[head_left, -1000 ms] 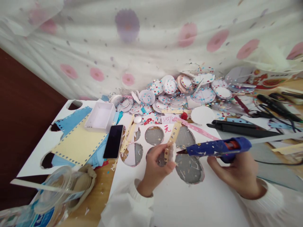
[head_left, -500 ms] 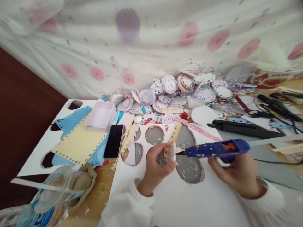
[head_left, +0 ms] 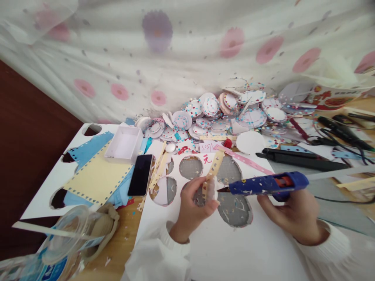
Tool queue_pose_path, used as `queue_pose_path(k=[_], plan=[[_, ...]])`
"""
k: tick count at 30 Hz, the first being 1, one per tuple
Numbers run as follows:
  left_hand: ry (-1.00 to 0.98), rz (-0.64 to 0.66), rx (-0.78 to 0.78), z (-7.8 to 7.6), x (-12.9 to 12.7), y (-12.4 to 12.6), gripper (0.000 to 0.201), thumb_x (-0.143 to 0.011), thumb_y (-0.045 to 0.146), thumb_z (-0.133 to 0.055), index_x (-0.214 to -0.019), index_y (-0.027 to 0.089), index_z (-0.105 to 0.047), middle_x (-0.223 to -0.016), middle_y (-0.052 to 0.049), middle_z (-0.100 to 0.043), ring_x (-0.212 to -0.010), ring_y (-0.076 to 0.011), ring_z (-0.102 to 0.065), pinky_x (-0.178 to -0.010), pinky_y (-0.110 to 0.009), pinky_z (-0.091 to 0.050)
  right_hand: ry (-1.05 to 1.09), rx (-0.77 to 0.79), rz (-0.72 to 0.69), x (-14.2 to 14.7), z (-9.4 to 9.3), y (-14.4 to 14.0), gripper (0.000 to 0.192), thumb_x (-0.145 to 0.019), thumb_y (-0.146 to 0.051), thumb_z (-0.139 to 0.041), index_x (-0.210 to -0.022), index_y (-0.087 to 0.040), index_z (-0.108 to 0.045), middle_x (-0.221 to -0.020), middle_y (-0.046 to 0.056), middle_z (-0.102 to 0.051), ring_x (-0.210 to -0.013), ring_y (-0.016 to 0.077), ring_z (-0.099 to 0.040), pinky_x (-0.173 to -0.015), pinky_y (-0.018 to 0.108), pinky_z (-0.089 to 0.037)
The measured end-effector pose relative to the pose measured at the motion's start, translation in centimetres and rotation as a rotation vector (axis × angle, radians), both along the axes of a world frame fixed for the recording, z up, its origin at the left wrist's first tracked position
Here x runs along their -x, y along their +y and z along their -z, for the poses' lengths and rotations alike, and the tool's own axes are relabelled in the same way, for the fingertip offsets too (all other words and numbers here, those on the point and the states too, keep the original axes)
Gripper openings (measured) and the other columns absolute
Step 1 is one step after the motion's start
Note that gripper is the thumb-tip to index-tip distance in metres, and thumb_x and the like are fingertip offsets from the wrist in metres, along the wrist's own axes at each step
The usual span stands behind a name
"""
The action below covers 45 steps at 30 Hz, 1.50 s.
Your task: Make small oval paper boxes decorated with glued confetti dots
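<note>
Person's left hand (head_left: 193,203) pinches a small white disc w/ a yellow punched strip (head_left: 211,175) over the holed white sheet (head_left: 234,249), right hand (head_left: 293,214) wrapped round a blue glue gun (head_left: 266,184), nozzle at disc edge; best kept steady, light squeeze, fingertips clear of glue.
</note>
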<state>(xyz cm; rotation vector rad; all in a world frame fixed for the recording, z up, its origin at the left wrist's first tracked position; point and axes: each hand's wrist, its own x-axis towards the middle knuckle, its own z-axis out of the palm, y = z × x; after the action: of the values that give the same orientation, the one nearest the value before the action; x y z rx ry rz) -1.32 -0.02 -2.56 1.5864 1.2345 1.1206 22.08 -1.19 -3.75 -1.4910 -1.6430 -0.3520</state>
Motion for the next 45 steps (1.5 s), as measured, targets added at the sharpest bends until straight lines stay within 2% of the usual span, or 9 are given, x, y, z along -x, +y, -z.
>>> queue_pose_path(k=[8, 15, 24, 32, 38, 45], plan=[[0.002, 0.009, -0.013, 0.12, 0.10, -0.11, 0.066, -0.069, 0.064, -0.067, -0.116, 0.017, -0.062, -0.115, -0.014, -0.064, -0.102, -0.0290, -0.058, -0.096, -0.043, -0.043, -0.004, -0.013, -0.006, -0.24, 0.18, 0.05, 0.022, -0.075, -0.032, -0.058, -0.073, -0.026, -0.037, -0.047, -0.007, -0.040, -0.036, 0.0135, -0.041, -0.039, 0.025, -0.027], [0.002, -0.003, -0.049, 0.18, 0.02, -0.04, 0.063, -0.068, 0.060, -0.068, -0.115, 0.018, -0.063, -0.115, -0.012, -0.063, -0.101, -0.0277, -0.059, -0.092, -0.040, -0.046, -0.005, 0.003, -0.013, -0.44, 0.34, 0.09, 0.023, -0.076, -0.032, -0.058, -0.074, -0.026, -0.036, -0.046, -0.007, -0.040, -0.035, 0.0141, -0.042, -0.040, 0.025, -0.024], [0.002, -0.003, -0.077, 0.41, 0.10, -0.11, 0.064, -0.068, 0.059, -0.071, -0.117, 0.020, -0.062, -0.116, -0.012, -0.062, -0.101, -0.0274, -0.058, -0.094, -0.041, -0.045, 0.023, 0.012, -0.032, -0.38, 0.32, 0.12, 0.019, -0.075, -0.029, -0.058, -0.078, -0.026, -0.040, -0.049, -0.006, -0.043, -0.038, 0.0158, -0.044, -0.043, 0.027, -0.023], [0.012, 0.020, -0.078, 0.12, 0.07, -0.22, 0.065, -0.068, 0.061, -0.069, -0.118, 0.020, -0.060, -0.118, -0.012, -0.061, -0.104, -0.0292, -0.057, -0.097, -0.043, -0.043, 0.004, 0.043, -0.010, -0.23, -0.11, 0.07, 0.014, -0.079, -0.029, -0.055, -0.084, -0.024, -0.043, -0.052, -0.004, -0.047, -0.040, 0.0167, -0.047, -0.043, 0.027, -0.028], [0.032, 0.035, -0.079, 0.18, 0.15, -0.24, 0.064, -0.070, 0.060, -0.068, -0.121, 0.021, -0.058, -0.122, -0.012, -0.059, -0.111, -0.0296, -0.055, -0.099, -0.043, -0.040, 0.030, 0.065, -0.002, -0.13, -0.20, 0.20, 0.017, -0.078, -0.030, -0.056, -0.078, -0.025, -0.039, -0.050, -0.005, -0.044, -0.039, 0.0154, -0.045, -0.043, 0.026, -0.029], [0.028, 0.053, -0.115, 0.16, 0.15, -0.15, 0.066, -0.070, 0.059, -0.070, -0.121, 0.020, -0.057, -0.122, -0.013, -0.059, -0.115, -0.0312, -0.054, -0.099, -0.043, -0.040, 0.033, 0.024, -0.009, -0.26, 0.05, 0.38, 0.015, -0.080, -0.031, -0.056, -0.079, -0.024, -0.042, -0.051, -0.006, -0.044, -0.039, 0.0136, -0.044, -0.043, 0.025, -0.030]])
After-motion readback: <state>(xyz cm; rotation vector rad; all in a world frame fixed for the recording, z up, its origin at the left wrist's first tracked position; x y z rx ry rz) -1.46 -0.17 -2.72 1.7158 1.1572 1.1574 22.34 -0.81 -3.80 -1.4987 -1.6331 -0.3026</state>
